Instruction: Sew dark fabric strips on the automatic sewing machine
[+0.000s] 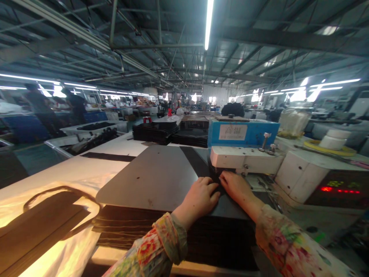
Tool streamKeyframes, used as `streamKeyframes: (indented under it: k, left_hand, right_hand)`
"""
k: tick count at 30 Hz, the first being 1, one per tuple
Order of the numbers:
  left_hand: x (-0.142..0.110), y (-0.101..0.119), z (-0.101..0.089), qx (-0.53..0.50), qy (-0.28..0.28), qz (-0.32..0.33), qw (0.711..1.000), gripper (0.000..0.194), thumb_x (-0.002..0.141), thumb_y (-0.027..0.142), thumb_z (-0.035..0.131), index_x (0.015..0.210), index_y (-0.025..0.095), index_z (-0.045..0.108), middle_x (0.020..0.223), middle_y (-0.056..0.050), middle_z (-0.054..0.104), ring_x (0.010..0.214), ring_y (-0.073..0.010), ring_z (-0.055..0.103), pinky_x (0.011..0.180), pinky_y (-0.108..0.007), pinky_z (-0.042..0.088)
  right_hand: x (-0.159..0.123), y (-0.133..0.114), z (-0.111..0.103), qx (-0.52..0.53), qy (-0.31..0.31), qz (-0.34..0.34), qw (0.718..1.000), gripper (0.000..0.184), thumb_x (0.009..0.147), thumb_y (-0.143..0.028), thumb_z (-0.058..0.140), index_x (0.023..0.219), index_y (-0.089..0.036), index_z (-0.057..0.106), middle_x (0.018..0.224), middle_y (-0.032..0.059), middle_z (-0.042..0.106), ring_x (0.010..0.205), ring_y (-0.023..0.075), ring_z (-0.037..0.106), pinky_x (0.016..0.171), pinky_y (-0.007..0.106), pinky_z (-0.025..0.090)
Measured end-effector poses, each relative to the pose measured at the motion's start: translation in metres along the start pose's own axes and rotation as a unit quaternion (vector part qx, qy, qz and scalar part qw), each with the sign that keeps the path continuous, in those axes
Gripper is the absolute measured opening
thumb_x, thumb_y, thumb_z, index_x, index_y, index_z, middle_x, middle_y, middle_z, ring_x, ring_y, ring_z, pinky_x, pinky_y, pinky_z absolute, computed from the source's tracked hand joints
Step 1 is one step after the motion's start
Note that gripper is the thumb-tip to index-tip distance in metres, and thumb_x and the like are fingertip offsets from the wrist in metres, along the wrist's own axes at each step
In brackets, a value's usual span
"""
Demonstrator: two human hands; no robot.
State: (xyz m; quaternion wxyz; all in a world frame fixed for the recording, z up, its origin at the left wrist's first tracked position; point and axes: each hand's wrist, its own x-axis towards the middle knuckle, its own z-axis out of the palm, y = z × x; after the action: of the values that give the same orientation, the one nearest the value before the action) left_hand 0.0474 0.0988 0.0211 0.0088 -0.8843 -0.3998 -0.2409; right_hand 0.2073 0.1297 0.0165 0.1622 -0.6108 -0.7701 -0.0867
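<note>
My left hand and my right hand lie side by side, fingers pressed flat on a black strip of material that runs under the head of a white sewing machine. The strip rests on a dark grey machine plate. Both hands sit just in front of the machine head, fingertips near the needle area, which is hidden. A stack of black pieces lies below the plate, under my wrists.
A blue box stands behind the machine head. A control panel with red digits is at the right. Stacks of black pieces lie further back on the white table. People stand at far left.
</note>
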Motion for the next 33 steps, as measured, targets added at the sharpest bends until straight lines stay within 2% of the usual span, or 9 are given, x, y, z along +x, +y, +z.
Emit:
streamKeyframes:
  k: [5,12,17,21,26,29,33]
  left_hand:
    - [0.003,-0.003,0.001,0.030,-0.010,-0.033,0.999,0.027,0.084,0.024,0.040,0.103,0.021,0.059,0.095,-0.006,0.056,0.089,-0.0195,0.049,0.077,-0.031,0.043]
    - [0.011,-0.012,-0.003,0.085,-0.041,-0.049,0.994,0.026,0.085,0.023,0.038,0.099,0.020,0.060,0.091,-0.007,0.056,0.087,-0.0198,0.050,0.070,-0.030,0.044]
    - [0.021,-0.027,-0.001,0.140,-0.067,-0.038,0.987,0.025,0.085,0.025,0.038,0.087,0.017,0.062,0.087,-0.007,0.057,0.081,-0.0195,0.051,0.069,-0.030,0.045]
    - [0.030,-0.041,-0.004,0.164,-0.080,-0.043,0.982,0.026,0.084,0.019,0.037,0.084,0.014,0.062,0.086,-0.010,0.057,0.081,-0.0207,0.052,0.069,-0.032,0.045]
    - [0.036,-0.053,-0.019,0.197,-0.123,-0.031,0.972,0.013,0.072,0.013,0.052,0.078,0.010,0.063,0.085,-0.014,0.060,0.082,-0.0234,0.054,0.072,-0.033,0.046]
    - [0.037,-0.055,-0.026,0.211,-0.149,-0.019,0.966,0.015,0.064,0.015,0.060,0.077,0.008,0.063,0.082,-0.015,0.061,0.082,-0.0255,0.056,0.078,-0.035,0.044]
    - [0.034,-0.052,-0.030,0.220,-0.165,-0.013,0.961,0.017,0.065,0.018,0.060,0.078,0.008,0.063,0.083,-0.016,0.062,0.082,-0.0277,0.058,0.079,-0.037,0.043]
  right_hand:
    - [-0.001,0.000,0.001,-0.002,0.016,-0.008,1.000,0.016,0.084,-0.022,0.040,0.078,-0.019,0.054,0.078,0.0025,0.062,0.070,0.0141,0.058,0.056,0.025,0.031]
    - [-0.001,-0.001,-0.001,0.004,0.013,-0.005,1.000,0.016,0.084,-0.022,0.040,0.079,-0.019,0.055,0.080,0.0030,0.063,0.069,0.0140,0.058,0.056,0.025,0.031]
    - [-0.001,-0.002,-0.003,0.007,0.011,-0.004,1.000,0.018,0.084,-0.021,0.039,0.080,-0.019,0.056,0.080,0.0030,0.063,0.070,0.0145,0.058,0.057,0.025,0.032]
    - [-0.002,-0.002,-0.005,0.025,0.007,-0.012,1.000,0.017,0.084,-0.020,0.040,0.080,-0.019,0.056,0.082,0.0032,0.062,0.074,0.0150,0.058,0.061,0.024,0.035]
    - [-0.012,0.000,-0.009,0.087,-0.025,-0.039,0.995,0.020,0.083,-0.019,0.042,0.091,-0.016,0.059,0.089,0.0063,0.059,0.082,0.0151,0.056,0.072,0.024,0.040]
    - [-0.026,0.003,-0.010,0.120,-0.003,-0.055,0.991,0.024,0.082,-0.017,0.043,0.100,-0.014,0.058,0.094,0.0085,0.057,0.088,0.0164,0.053,0.079,0.026,0.040]
    - [-0.039,0.003,-0.009,0.159,0.035,-0.051,0.985,0.024,0.080,-0.013,0.043,0.099,-0.013,0.058,0.095,0.0088,0.056,0.092,0.0177,0.051,0.083,0.029,0.039]
